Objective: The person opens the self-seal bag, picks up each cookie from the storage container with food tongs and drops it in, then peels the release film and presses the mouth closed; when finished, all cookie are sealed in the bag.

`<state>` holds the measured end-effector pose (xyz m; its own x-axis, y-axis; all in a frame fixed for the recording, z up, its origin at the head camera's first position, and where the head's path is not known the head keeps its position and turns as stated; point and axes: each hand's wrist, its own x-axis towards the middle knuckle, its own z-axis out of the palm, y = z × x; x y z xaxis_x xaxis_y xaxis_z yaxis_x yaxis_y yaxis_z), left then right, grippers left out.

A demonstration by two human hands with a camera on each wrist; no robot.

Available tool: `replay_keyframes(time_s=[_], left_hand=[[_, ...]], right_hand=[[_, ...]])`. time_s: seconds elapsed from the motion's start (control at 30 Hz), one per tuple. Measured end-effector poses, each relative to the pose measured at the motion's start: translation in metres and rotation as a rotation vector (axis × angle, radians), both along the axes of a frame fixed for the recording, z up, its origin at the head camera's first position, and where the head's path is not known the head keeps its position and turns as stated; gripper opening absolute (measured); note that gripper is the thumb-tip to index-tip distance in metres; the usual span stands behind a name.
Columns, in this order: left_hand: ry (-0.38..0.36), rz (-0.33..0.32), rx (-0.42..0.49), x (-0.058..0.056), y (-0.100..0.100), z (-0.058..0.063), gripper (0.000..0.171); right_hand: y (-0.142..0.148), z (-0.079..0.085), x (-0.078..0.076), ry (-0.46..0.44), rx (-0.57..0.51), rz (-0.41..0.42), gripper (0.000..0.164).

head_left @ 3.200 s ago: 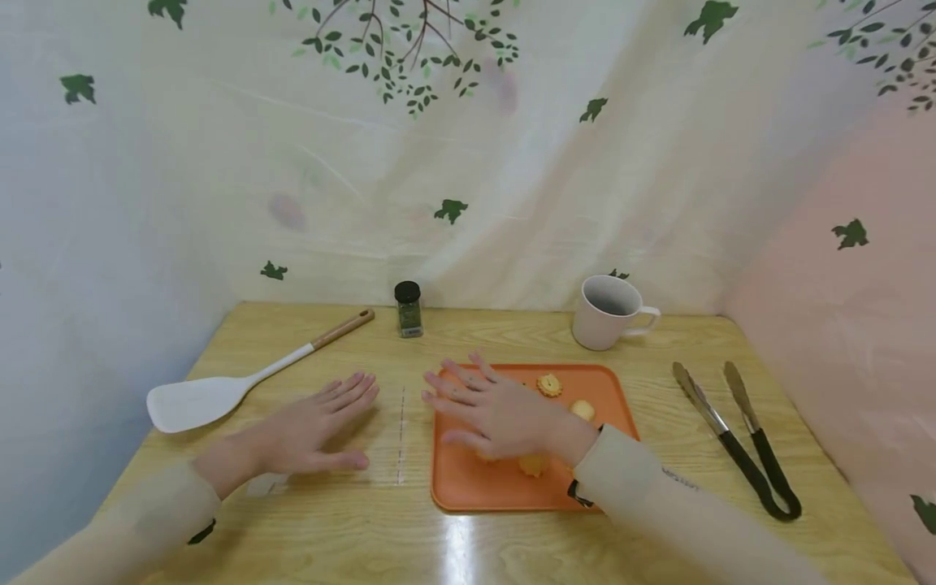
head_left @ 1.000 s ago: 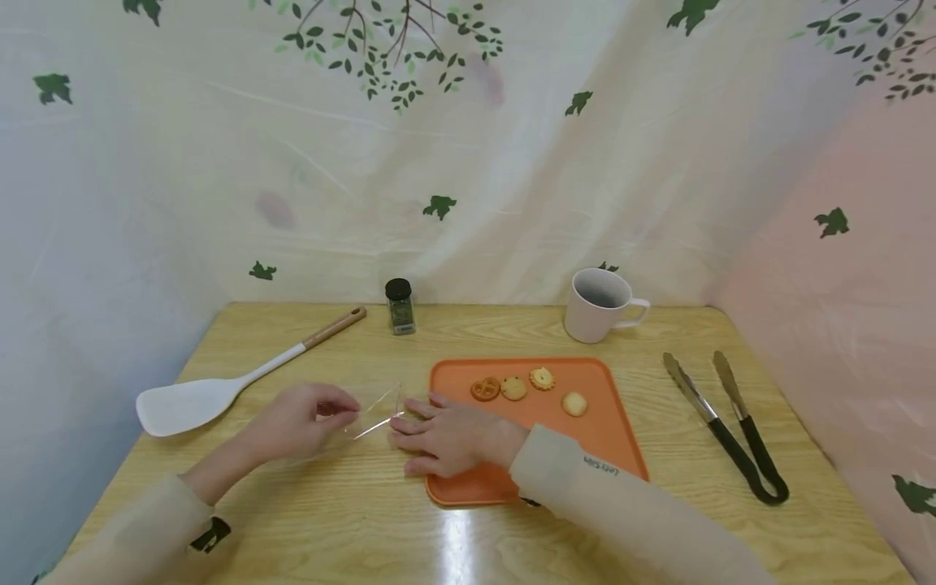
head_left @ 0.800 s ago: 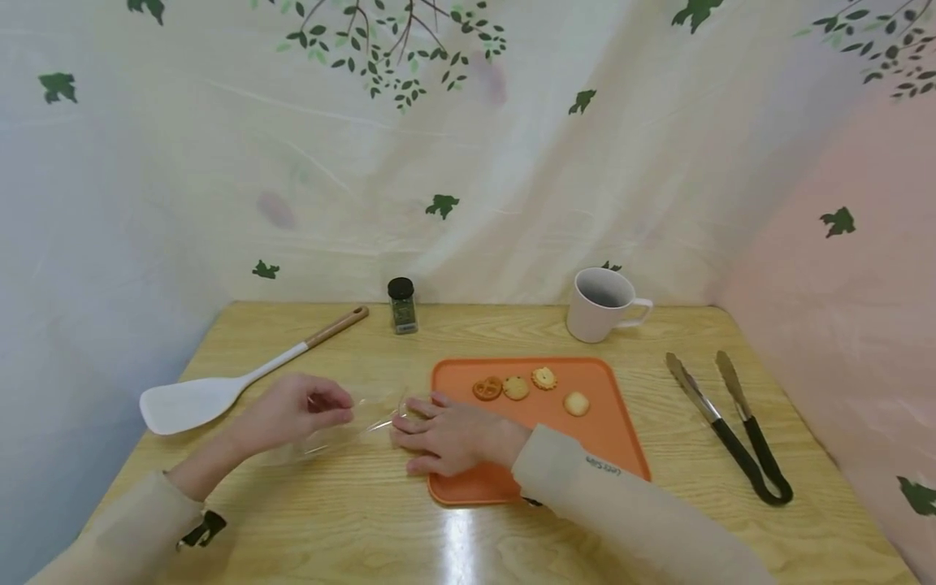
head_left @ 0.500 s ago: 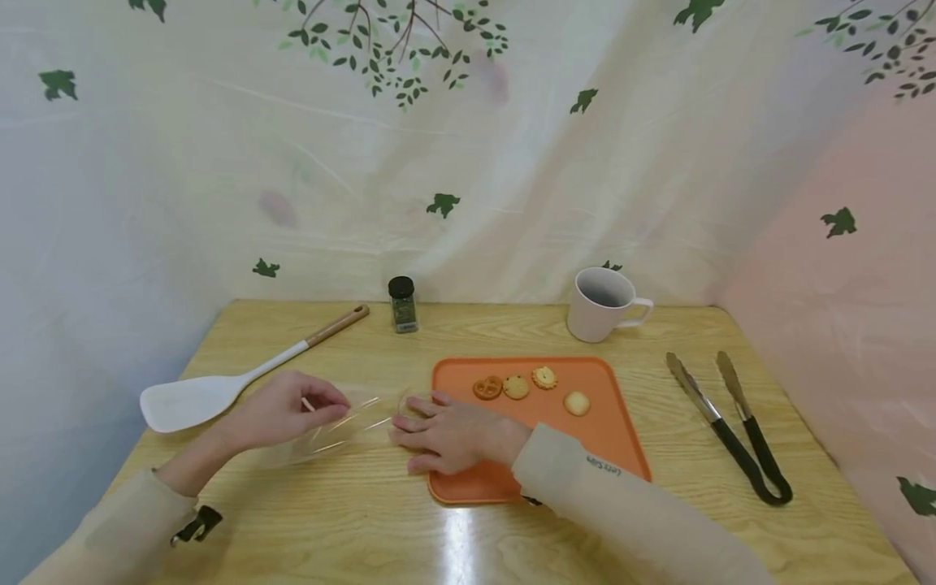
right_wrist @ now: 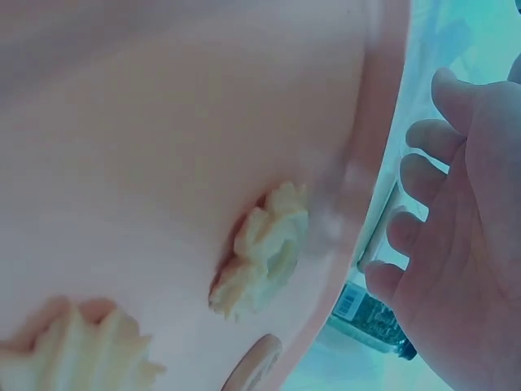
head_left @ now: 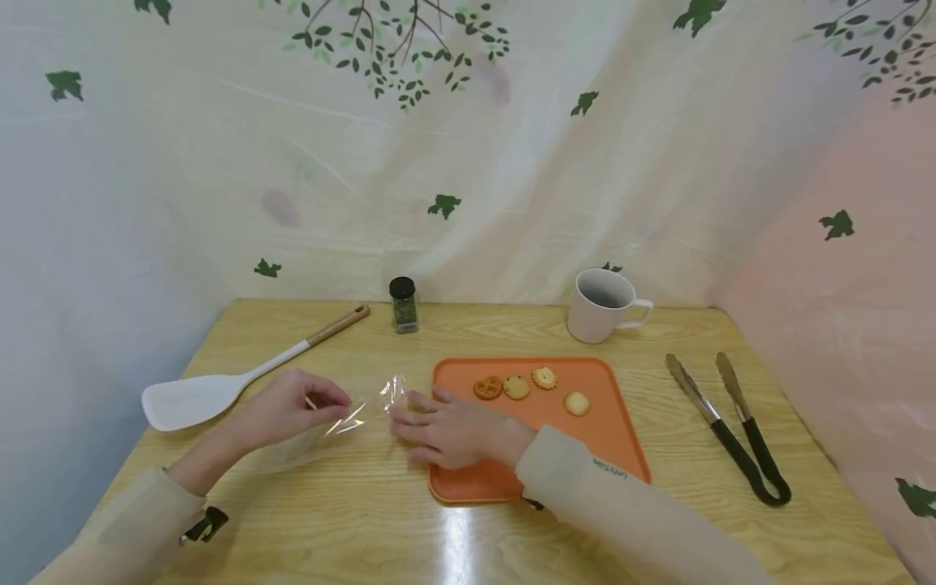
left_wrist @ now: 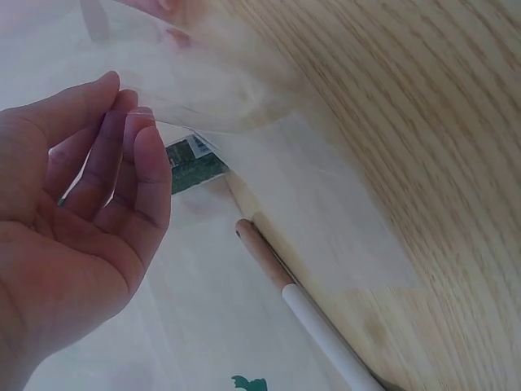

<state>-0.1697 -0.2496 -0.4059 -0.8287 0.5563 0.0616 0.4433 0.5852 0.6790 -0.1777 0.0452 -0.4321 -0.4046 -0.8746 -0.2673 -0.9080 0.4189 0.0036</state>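
Here | left hand (head_left: pixel 287 413): pinching clear film (head_left: pixel 346 425) | film: between the hands | right hand (head_left: pixel 459 432): fingers loosely spread, contact unclear

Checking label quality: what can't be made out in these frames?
- Tray: head view, partly hidden under the right hand and sleeve.
- Clear plastic at the left hand: head view, outline too transparent to trace.
- Jar: head view, print too small.
- Mug: head view, near wall hides its bottom.

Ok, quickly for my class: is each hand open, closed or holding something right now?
Left hand: grip closed, pinching clear plastic film.
Right hand: grip open, holding nothing.
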Motion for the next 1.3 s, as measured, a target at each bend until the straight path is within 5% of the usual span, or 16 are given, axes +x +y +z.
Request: replay_keyframes(time_s=[0.5,0.73,1.0,1.3], left_hand=[[0.009,-0.02,0.016,-0.002,-0.001,-0.005,0.008],[0.015,-0.013,0.012,-0.003,-0.001,-0.008,0.008],[0.004,-0.012,0.035,-0.004,0.0,-0.008,0.009],[-0.018,-0.008,0.064,0.0,-0.007,-0.011,0.011]], right_hand=[[0.03,0.014,-0.006,-0.066,-0.15,-0.053,0.058],[0.06,0.02,-0.006,0.03,-0.223,-0.096,0.063],[0.118,0.034,0.008,0.113,-0.381,-0.232,0.072],[0.215,0.026,0.029,0.177,-0.626,-0.562,0.073]])
